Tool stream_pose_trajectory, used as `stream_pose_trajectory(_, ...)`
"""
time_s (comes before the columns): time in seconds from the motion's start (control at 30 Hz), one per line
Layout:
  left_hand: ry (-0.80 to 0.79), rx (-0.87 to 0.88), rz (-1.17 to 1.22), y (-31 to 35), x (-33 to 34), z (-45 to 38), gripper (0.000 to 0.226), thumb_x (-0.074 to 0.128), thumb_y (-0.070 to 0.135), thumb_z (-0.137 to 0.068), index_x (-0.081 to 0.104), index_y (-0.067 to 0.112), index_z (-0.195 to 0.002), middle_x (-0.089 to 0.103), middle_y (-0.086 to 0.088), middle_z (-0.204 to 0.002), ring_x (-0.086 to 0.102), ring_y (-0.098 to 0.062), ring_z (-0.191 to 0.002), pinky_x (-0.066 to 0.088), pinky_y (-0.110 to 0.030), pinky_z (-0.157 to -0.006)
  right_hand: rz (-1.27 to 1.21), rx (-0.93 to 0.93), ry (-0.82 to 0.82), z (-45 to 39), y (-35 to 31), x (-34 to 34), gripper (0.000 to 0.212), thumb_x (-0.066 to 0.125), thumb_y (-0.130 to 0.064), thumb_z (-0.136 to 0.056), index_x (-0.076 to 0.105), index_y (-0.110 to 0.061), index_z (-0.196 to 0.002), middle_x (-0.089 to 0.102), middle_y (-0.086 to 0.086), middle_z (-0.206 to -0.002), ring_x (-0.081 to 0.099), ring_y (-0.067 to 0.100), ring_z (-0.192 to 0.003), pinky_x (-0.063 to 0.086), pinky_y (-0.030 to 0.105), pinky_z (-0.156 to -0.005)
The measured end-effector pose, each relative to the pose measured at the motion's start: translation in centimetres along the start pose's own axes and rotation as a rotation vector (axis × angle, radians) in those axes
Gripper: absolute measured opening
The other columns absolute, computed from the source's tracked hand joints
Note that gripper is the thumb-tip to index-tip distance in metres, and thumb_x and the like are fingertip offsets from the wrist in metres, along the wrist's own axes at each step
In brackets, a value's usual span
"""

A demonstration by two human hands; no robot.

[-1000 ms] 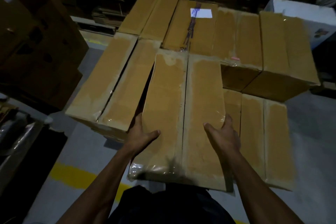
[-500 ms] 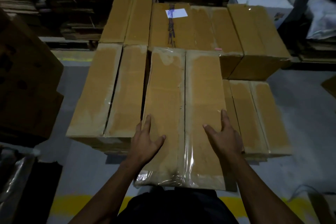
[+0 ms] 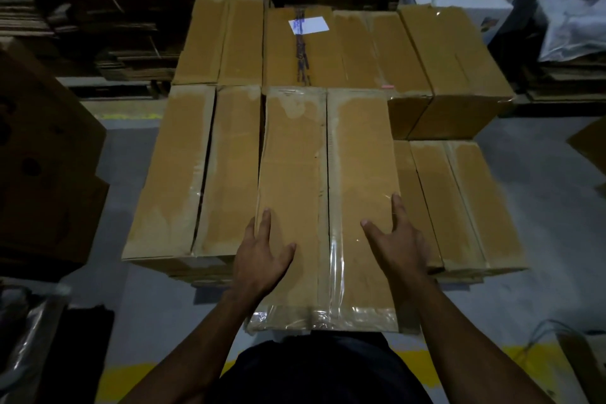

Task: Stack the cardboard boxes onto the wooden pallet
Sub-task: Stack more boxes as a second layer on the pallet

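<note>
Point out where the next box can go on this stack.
Free: the top of the lower brown cardboard box on the right, bordered by the long taped box under both hands and the taller rear boxes. Crowded: the left box and taped box sit flush, leaving no hand gap.

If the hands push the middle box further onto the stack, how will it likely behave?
The middle box probably slides stiffly as one block: its long top looks flat and taped shut. The glossy tape under the right hand may be slippery for flat palms. It overhangs the stack's near edge, so pressing down there with the left hand might tip it.
</note>
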State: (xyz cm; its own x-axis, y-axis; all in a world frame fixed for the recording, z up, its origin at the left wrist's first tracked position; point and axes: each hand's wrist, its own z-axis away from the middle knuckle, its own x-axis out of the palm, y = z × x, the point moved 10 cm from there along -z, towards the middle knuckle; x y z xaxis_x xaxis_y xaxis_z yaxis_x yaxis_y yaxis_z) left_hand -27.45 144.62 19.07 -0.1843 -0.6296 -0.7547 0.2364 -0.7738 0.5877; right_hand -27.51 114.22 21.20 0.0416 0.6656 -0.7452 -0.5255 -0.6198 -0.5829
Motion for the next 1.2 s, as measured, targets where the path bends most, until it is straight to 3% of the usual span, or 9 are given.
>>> stream_pose_trajectory(0.57, 0.033, -0.016, -0.027, -1.2, 1.5, -10.9, 0.091, 0.054, 0.064, -0.088, 0.007, 0.03, -0.158, 0.014, -0.011, -0.163, 0.016, -0.031, -0.149, 0.023, -0.048, -0.117, 0.081, 0.003, -0.104, -11.4, -3.4, 4.5, 0.09, 0.059, -0.068, -0.087, 0.006, -0.046, -0.157, 0.05, 0.013, -0.149, 0.049, 0.04, -0.132, 0.039, 0.053, -0.106)
stream_pose_trajectory(0.73, 0.058, -0.031, -0.005, -1.8, 1.8, -12.1, 0.098, 0.035, 0.078, -0.077, 0.011, 0.027, -0.157, 0.017, -0.011, -0.163, 0.015, -0.029, -0.15, 0.025, -0.047, -0.117, 0.074, -0.022, -0.107, -12.4, -4.5, 5.2, 0.088, 0.06, -0.061, -0.091, 0.01, -0.039, -0.159, 0.048, 0.01, -0.151, 0.05, 0.037, -0.132, 0.039, 0.046, -0.104)
stream_pose_trajectory(0.93, 0.068, -0.045, -0.035, -2.6, 2.5, -13.7, 0.098, 0.035, 0.077, -0.076, 0.014, 0.026, -0.157, 0.02, -0.014, -0.162, 0.017, -0.032, -0.149, 0.026, -0.049, -0.117, 0.071, -0.012, -0.128, -13.4, -4.6, 6.3, 0.088, 0.061, -0.058, -0.092, 0.009, -0.038, -0.16, 0.043, 0.013, -0.154, 0.047, 0.038, -0.134, 0.038, 0.047, -0.105)
stream_pose_trajectory(1.03, 0.076, -0.025, -0.088, -2.9, 3.0, -14.4, 0.097, 0.036, 0.075, -0.077, 0.018, 0.023, -0.157, 0.02, -0.015, -0.162, 0.016, -0.033, -0.149, 0.019, -0.047, -0.119, 0.084, 0.007, -0.136, -14.0, -4.1, 7.0, 0.088, 0.061, -0.059, -0.092, 0.008, -0.04, -0.16, 0.045, 0.014, -0.151, 0.047, 0.038, -0.134, 0.037, 0.048, -0.107)
stream_pose_trajectory(1.2, 0.076, -0.043, -0.134, -3.5, 3.8, -15.0, 0.098, 0.031, 0.076, -0.075, 0.012, 0.028, -0.158, 0.005, -0.008, -0.165, 0.001, -0.026, -0.152, 0.0, -0.037, -0.119, 0.073, 0.019, -0.138, -14.4, -3.4, 7.8, 0.089, 0.061, -0.059, -0.091, 0.006, -0.04, -0.159, 0.047, 0.013, -0.15, 0.047, 0.038, -0.134, 0.037, 0.049, -0.107)
